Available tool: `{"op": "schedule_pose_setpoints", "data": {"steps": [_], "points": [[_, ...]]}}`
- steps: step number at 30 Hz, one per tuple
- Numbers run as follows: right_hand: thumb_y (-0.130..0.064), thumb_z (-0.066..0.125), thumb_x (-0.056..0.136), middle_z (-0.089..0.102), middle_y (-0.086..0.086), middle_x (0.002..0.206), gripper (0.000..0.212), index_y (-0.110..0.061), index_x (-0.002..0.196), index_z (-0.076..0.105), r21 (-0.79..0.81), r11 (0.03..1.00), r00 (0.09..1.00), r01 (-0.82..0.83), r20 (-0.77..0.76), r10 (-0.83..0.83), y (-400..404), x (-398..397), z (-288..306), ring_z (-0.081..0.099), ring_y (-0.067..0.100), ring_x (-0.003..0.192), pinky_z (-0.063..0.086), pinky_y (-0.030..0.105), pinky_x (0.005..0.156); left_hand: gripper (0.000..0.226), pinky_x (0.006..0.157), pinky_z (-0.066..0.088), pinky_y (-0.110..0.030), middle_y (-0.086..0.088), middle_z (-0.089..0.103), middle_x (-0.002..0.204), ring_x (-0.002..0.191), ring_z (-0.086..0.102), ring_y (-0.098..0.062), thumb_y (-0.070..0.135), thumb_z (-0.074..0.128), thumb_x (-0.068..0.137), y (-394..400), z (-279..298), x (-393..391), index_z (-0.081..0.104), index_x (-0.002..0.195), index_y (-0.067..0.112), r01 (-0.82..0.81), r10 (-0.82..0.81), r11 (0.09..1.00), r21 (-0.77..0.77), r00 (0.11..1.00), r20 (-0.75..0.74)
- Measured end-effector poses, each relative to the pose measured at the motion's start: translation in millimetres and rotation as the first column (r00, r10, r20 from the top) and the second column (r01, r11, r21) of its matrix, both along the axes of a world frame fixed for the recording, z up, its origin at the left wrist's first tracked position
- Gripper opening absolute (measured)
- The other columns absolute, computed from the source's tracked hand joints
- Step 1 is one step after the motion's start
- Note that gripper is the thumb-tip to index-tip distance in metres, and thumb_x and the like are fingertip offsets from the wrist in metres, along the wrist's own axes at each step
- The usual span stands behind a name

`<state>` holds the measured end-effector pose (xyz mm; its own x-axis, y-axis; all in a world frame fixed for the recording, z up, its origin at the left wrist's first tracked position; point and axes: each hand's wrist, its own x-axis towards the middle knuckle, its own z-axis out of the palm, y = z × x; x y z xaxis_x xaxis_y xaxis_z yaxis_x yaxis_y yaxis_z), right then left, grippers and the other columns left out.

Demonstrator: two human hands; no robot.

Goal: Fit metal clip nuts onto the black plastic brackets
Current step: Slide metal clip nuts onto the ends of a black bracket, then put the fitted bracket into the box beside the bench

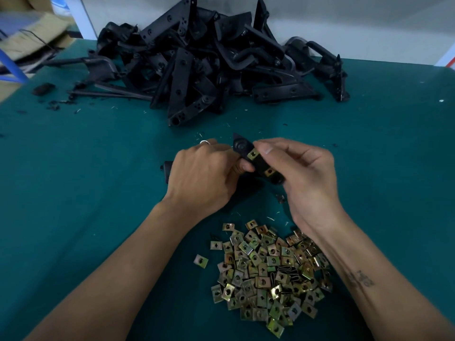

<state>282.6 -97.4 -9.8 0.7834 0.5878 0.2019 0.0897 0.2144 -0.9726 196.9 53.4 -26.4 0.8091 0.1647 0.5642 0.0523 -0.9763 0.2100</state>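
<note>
Head view, our left hand (204, 178) and right hand (300, 173) both gripped one black bracket (256, 163) above the green table (98, 193), two clip nuts (252, 154) fitted on it, loose nut pile (268, 271) nearest us, bracket heap (209, 57) beyond.

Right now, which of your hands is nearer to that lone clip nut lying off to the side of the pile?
Left. My left hand is above and just right of the lone clip nut; my right hand is farther off, beyond the pile. Both hold the bracket.

Both forearms reach forward; left hand (202, 178) and right hand (302, 173) meet, fingers (264, 150) curled in a pinch.
</note>
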Motion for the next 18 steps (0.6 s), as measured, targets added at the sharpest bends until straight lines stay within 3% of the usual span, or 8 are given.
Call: {"op": "schedule_pose_setpoints", "data": {"steps": [3, 5, 7, 9, 12, 16, 17, 18], "points": [[-0.03, 0.058, 0.096, 0.077, 0.007, 0.111, 0.026, -0.017, 0.099, 0.08, -0.036, 0.995, 0.993, -0.097, -0.077, 0.094, -10, 9, 3, 0.068, 0.022, 0.114, 0.047, 0.045, 0.105, 0.051, 0.052, 0.025, -0.029, 0.002, 0.06, 0.067, 0.065, 0.058, -0.03, 0.052, 0.034, 0.104, -3, 0, 2, 0.053, 0.071, 0.017, -0.05, 0.049, 0.999, 0.006, 0.998, 0.037], [-0.032, 0.053, 0.098, 0.071, 0.001, 0.127, 0.028, -0.02, 0.114, 0.073, -0.056, 0.991, 0.99, -0.12, -0.082, 0.115, -13, 12, 6, 0.061, 0.018, 0.126, 0.04, 0.048, 0.113, 0.05, 0.052, 0.026, -0.029, 0.007, 0.047, 0.065, 0.059, 0.047, -0.026, 0.055, 0.025, 0.105, -4, 3, 3, 0.041, 0.071, 0.022, -0.102, 0.11, 0.992, -0.074, 0.988, 0.11], [-0.027, 0.059, 0.097, 0.069, -0.006, 0.131, 0.031, -0.024, 0.127, 0.066, -0.079, 0.99, 0.992, -0.118, -0.048, 0.115, -14, 12, 11, 0.058, 0.012, 0.13, 0.04, 0.043, 0.116, 0.045, 0.053, 0.026, -0.031, 0.013, 0.035, 0.065, 0.061, 0.037, -0.021, 0.054, 0.023, 0.105, -3, 9, 0, 0.031, 0.071, 0.026, -0.161, 0.195, 0.965, -0.209, 0.969, 0.154], [-0.012, 0.066, 0.094, 0.074, -0.006, 0.12, 0.034, -0.018, 0.128, 0.067, -0.135, 0.986, 0.991, -0.098, 0.072, 0.109, -15, 8, 18, 0.065, 0.009, 0.118, 0.048, 0.031, 0.107, 0.044, 0.055, 0.024, -0.031, 0.015, 0.03, 0.062, 0.06, 0.034, -0.018, 0.051, 0.025, 0.105, -8, 18, -1, 0.024, 0.067, 0.029, -0.167, 0.24, 0.923, -0.346, 0.954, 0.179], [0.0, 0.067, 0.093, 0.077, 0.001, 0.108, 0.025, -0.009, 0.117, 0.072, -0.174, 0.984, 0.973, -0.029, 0.22, 0.068, -16, -13, 25, 0.071, 0.014, 0.102, 0.054, 0.028, 0.092, 0.048, 0.051, 0.023, -0.029, 0.013, 0.029, 0.055, 0.053, 0.029, -0.006, 0.046, 0.031, 0.107, -39, 47, 9, 0.024, 0.063, 0.029, 0.002, 0.204, 0.819, -0.574, 0.934, 0.293], [0.004, 0.063, 0.094, 0.075, 0.008, 0.101, 0.02, 0.001, 0.113, 0.067, -0.038, 0.963, 0.947, 0.266, 0.198, -0.254, -52, -41, 34, 0.068, 0.009, 0.089, 0.055, 0.025, 0.079, 0.046, 0.048, 0.02, -0.025, 0.012, 0.025, 0.057, 0.054, 0.021, -0.005, 0.04, 0.034, 0.109, -123, 95, 23, 0.024, 0.066, 0.024, 0.333, 0.106, 0.499, -0.8, 0.893, 0.438], [0.003, 0.061, 0.095, 0.074, 0.008, 0.1, 0.02, 0.0, 0.113, 0.065, -0.011, 0.942, 0.926, 0.334, 0.192, -0.326, -72, -45, 36, 0.067, 0.01, 0.089, 0.056, 0.03, 0.078, 0.047, 0.048, 0.022, -0.025, 0.013, 0.028, 0.056, 0.053, 0.024, -0.005, 0.038, 0.035, 0.108, -147, 100, 23, 0.026, 0.065, 0.024, 0.368, 0.05, 0.464, -0.806, 0.897, 0.439], [0.003, 0.059, 0.097, 0.073, 0.007, 0.098, 0.018, -0.003, 0.113, 0.064, 0.018, 0.921, 0.905, 0.39, 0.179, -0.387, -95, -50, 37, 0.065, 0.012, 0.089, 0.056, 0.037, 0.079, 0.046, 0.05, 0.026, -0.023, 0.015, 0.035, 0.056, 0.051, 0.03, -0.004, 0.035, 0.038, 0.107, -170, 102, 21, 0.033, 0.063, 0.023, 0.376, -0.031, 0.492, -0.785, 0.909, 0.416]]}}
